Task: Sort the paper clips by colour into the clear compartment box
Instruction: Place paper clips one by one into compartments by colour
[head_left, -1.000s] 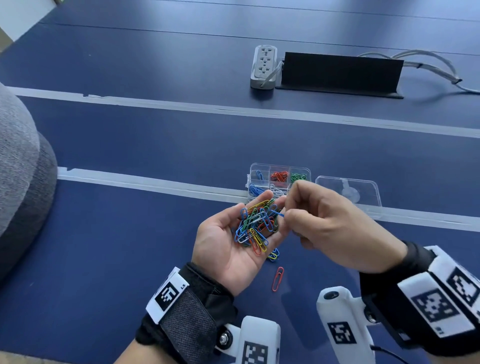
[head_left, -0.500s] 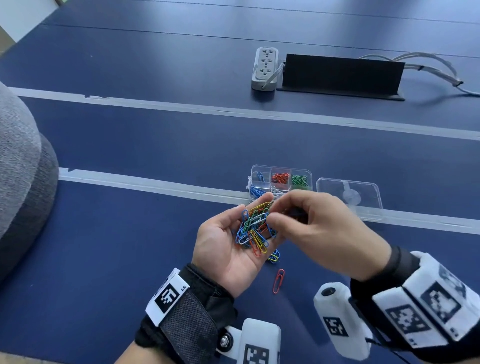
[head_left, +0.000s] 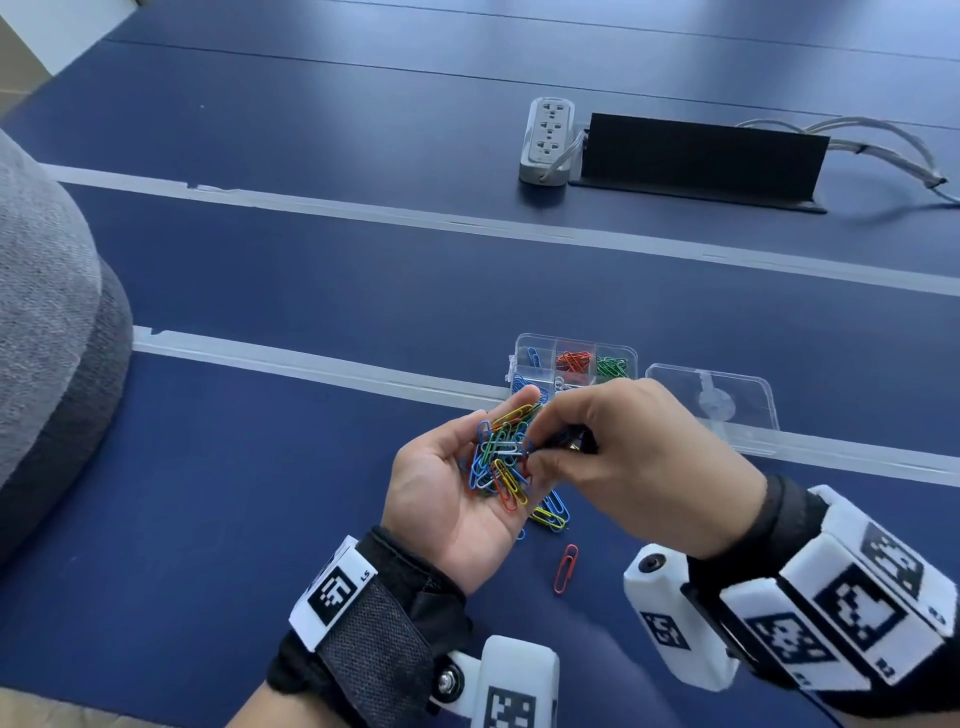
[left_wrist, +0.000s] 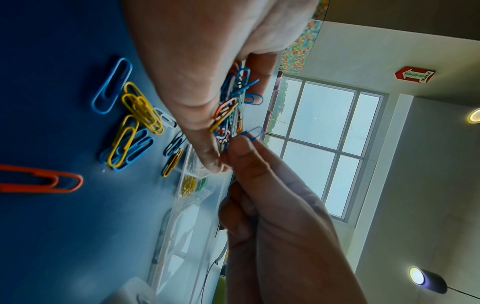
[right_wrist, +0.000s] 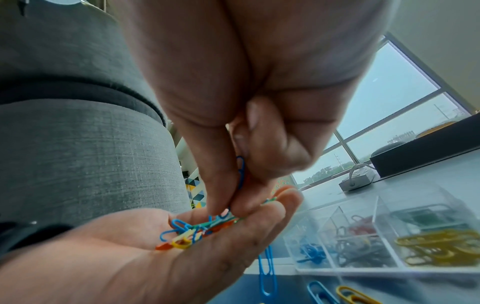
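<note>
My left hand (head_left: 457, 483) lies palm up above the table and cups a heap of mixed paper clips (head_left: 501, 457). My right hand (head_left: 535, 449) reaches into the heap from the right. Its thumb and forefinger pinch a blue clip (right_wrist: 241, 172), also seen at the fingertips as the blue clip (left_wrist: 250, 135). The clear compartment box (head_left: 524, 345) stands just beyond the hands, with blue, red, green, white and yellow clips (right_wrist: 439, 248) in separate cells. Loose clips lie under my left hand: a blue and yellow cluster (head_left: 551, 512) and a red clip (head_left: 566, 569).
The box's clear lid (head_left: 711, 400) lies open to the right of the box. A white power strip (head_left: 546, 140) and a black upright panel (head_left: 701, 156) with cables sit at the far side. A grey cushion (head_left: 47, 338) fills the left edge.
My right hand has shifted left and down into the heap on my left palm, now pinching there. My left hand has stayed put.
</note>
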